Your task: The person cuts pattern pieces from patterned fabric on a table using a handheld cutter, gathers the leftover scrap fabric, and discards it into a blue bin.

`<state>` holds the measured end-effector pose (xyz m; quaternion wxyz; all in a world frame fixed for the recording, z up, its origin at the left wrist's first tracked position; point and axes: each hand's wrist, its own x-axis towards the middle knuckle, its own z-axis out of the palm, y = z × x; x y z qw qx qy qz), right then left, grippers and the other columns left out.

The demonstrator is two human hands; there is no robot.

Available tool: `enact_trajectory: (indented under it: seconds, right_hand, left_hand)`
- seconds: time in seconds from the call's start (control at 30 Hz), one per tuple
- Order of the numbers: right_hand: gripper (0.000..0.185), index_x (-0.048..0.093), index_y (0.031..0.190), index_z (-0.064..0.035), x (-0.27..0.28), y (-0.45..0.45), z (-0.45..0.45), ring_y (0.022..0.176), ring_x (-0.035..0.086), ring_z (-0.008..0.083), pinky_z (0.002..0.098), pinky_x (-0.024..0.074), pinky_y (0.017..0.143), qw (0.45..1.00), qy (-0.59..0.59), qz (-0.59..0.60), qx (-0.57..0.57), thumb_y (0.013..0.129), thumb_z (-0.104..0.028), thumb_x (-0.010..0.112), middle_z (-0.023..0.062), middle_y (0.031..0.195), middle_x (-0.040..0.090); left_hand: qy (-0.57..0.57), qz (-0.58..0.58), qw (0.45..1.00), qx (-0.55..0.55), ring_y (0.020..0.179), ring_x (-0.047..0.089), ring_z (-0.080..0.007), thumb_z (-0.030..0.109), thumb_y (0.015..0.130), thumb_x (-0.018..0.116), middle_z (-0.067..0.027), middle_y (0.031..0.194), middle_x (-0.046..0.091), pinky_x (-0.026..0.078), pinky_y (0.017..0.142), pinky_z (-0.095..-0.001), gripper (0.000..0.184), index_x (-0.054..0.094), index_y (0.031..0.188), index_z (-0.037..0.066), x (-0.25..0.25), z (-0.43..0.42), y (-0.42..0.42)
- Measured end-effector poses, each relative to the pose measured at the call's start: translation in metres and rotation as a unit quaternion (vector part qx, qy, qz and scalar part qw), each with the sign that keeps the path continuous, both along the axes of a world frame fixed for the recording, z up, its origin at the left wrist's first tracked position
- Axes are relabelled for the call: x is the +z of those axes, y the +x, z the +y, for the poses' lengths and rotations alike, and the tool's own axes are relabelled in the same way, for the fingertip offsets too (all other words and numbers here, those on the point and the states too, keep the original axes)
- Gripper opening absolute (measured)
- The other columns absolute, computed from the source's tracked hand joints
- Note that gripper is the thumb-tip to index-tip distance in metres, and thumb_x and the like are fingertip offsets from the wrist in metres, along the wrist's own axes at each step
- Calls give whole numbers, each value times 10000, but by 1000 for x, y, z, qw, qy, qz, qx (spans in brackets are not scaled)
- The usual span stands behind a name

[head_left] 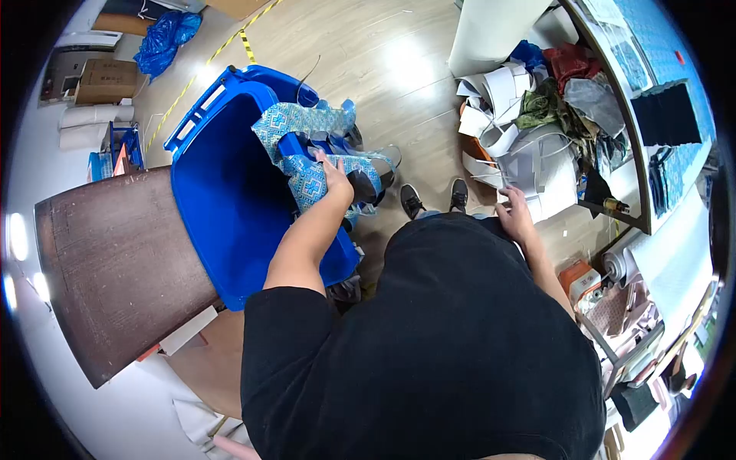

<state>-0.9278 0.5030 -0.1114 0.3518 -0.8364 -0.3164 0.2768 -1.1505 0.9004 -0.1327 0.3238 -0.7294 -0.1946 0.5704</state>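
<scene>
A large blue bin (222, 192) stands open on the left, dark inside. Blue patterned fabric (310, 126) with cut-out shapes hangs over its right rim and down the outside. My left hand (334, 175) is at that rim, its fingers closed on the fabric. On the other side, my right hand (516, 213) hangs beside my body near the pile of white scraps (548, 172), fingers apart and slightly bent, holding nothing.
A brown wooden board (123, 268) lies left of the bin. At the right, a table (644, 176) bears blue material and a black piece, with mixed scraps beneath. A blue plastic bag (165, 42) and a cardboard box (107, 80) are at the upper left.
</scene>
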Motion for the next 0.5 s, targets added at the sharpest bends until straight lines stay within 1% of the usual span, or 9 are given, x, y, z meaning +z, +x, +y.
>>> enact_trajectory:
  seconds: [0.1,0.13,0.2,0.23,0.3,0.33,0.37,0.43,0.5]
  right_hand:
    - [395,597,1295,11,-62,4,-65,959,720,277,349,584,803,990,-118,15,-74,928,-127,653,217,1278,612]
    - [381,625,1259,16,-79,4,-85,928,721,281,340,582,773,975,-188,36,-113,914,-143,650,210,1162,673]
    - [376,643,1206,48,-99,-10,-120,833,720,253,331,569,697,931,-127,207,-272,902,-173,633,167,1030,705]
    - [357,657,1175,53,-97,-12,-132,800,714,239,338,562,673,911,-169,244,-287,890,-160,631,152,990,702]
    - [318,688,1098,57,-97,-19,-151,758,704,224,350,549,635,877,-239,281,-309,871,-158,630,127,893,686]
    - [302,704,1053,55,-97,-23,-161,750,700,223,354,543,621,866,-267,280,-317,864,-168,630,116,835,672]
    - [296,719,1022,52,-116,-23,-180,774,705,230,357,547,652,889,-292,255,-245,861,-177,624,123,839,690]
    - [326,746,999,48,-229,-29,-258,864,716,248,363,555,764,945,-221,196,-143,857,-217,621,156,942,749]
    - [335,747,1021,45,-191,-24,-222,892,715,257,365,552,796,927,-235,223,-191,858,-222,627,169,982,755]
  left_hand:
    - [-45,-32,996,73,1481,287,-528,343,947,660,-241,1637,323,241,1101,-703,917,116,1669,188,-2,9,9]
    - [-45,-33,996,72,1481,287,-528,343,947,660,-241,1637,323,241,1101,-703,917,116,1669,188,-28,16,5]
    - [-93,-109,977,161,1437,422,-440,382,910,701,-191,1609,397,267,1095,-708,1000,97,1664,123,-75,26,-4]
    - [-92,-143,974,150,1297,585,-409,234,945,636,-158,1456,593,392,1043,-631,675,419,1575,136,-55,13,0]
    - [-162,-138,962,171,1192,672,-349,198,937,622,-109,1334,690,494,962,-557,404,692,1328,122,-54,15,3]
    - [-189,-249,928,204,1156,696,-335,211,863,681,-132,1232,735,557,889,-495,299,785,1115,88,-49,17,-3]
    - [-184,-252,927,207,1156,696,-335,211,863,681,-132,1232,735,557,889,-495,299,785,1115,88,-32,20,5]
    - [-282,-256,889,253,1127,699,-337,219,774,716,-182,1197,728,559,916,-470,416,750,1156,60,22,25,29]
    - [-314,-410,812,271,1052,703,-379,203,699,710,-221,1143,724,565,896,-478,535,715,1215,63,58,37,36]
